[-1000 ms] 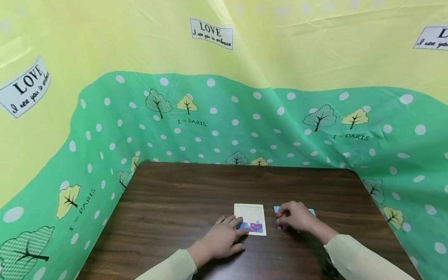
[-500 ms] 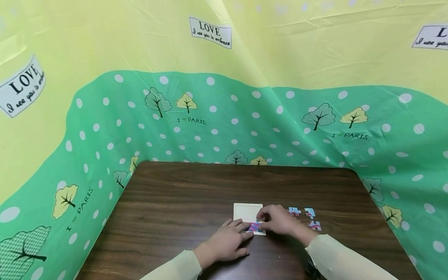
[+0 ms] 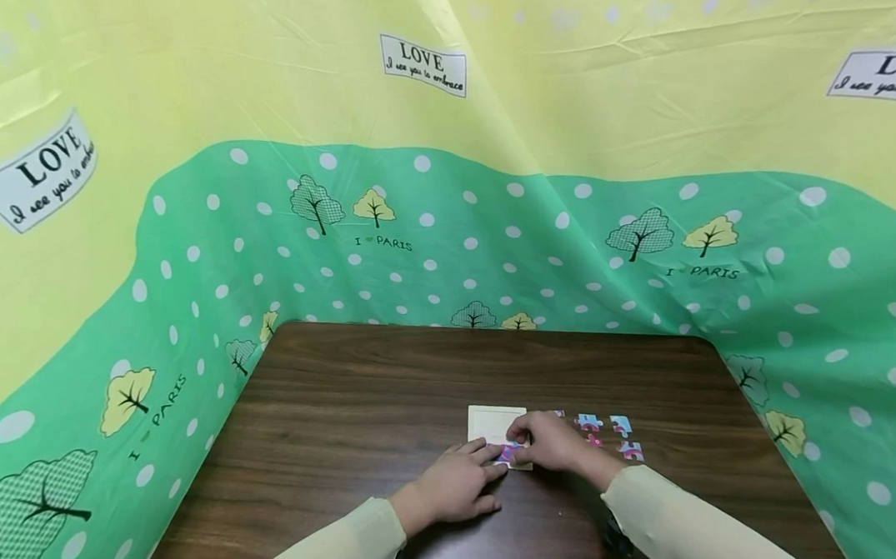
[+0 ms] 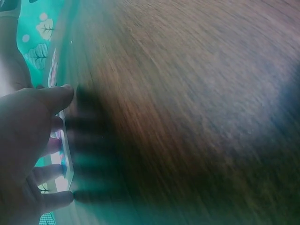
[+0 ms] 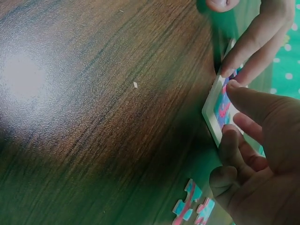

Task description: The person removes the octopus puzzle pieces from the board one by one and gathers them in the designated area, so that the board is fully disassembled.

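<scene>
A small cream puzzle board (image 3: 492, 419) lies on the dark wooden table, with pink, purple and blue pieces along its near edge. My left hand (image 3: 457, 483) rests with extended fingers on the board's left side. At its right side, my right hand (image 3: 554, 443) has thumb and fingers bent over a pink and purple puzzle piece (image 5: 224, 108), pinching it low at the board's near right corner. The hand partly covers that piece. In the left wrist view, the left fingers (image 4: 49, 173) reach over the board's rim.
Several loose puzzle pieces (image 3: 589, 422) lie right of the board, some partly behind the right hand. A tiny pale scrap (image 5: 135, 85) is on the table (image 3: 348, 400). A green and yellow printed cloth (image 3: 432, 255) hangs around the table's far and side edges.
My right hand has moved left from the loose pieces to the board, carrying a puzzle piece, and now shifts slightly further left there. My left hand stays on the board with a small shift rightward.
</scene>
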A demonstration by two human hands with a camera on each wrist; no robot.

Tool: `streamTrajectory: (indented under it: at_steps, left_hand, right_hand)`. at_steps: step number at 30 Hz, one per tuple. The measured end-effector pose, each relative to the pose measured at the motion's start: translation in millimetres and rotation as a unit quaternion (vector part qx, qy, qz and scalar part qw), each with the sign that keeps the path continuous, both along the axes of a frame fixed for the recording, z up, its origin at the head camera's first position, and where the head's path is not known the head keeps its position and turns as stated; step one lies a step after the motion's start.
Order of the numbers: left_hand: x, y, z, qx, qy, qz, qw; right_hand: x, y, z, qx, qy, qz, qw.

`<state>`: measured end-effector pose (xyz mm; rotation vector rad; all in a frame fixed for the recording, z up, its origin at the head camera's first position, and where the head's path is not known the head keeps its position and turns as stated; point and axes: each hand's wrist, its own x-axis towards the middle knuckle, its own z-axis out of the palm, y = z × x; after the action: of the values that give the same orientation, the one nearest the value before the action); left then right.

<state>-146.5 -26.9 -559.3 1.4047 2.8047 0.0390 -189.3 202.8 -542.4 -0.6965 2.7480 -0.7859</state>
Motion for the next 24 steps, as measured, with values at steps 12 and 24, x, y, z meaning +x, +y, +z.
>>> streamTrajectory:
  at_steps: [12,24]
  left_hand:
    - [2.6,0.6,-0.8,-0.001,0.005,0.004,1.0]
    - [7.1,1.5,-0.2,-0.001,0.002,0.011,0.9999]
  right_hand:
    - [-1.3,-1.4,-4.5,0.011,0.011,0.007,0.9998]
    - [0.8,-1.3,-2.3,0.004,0.009,-0.008,0.9999]
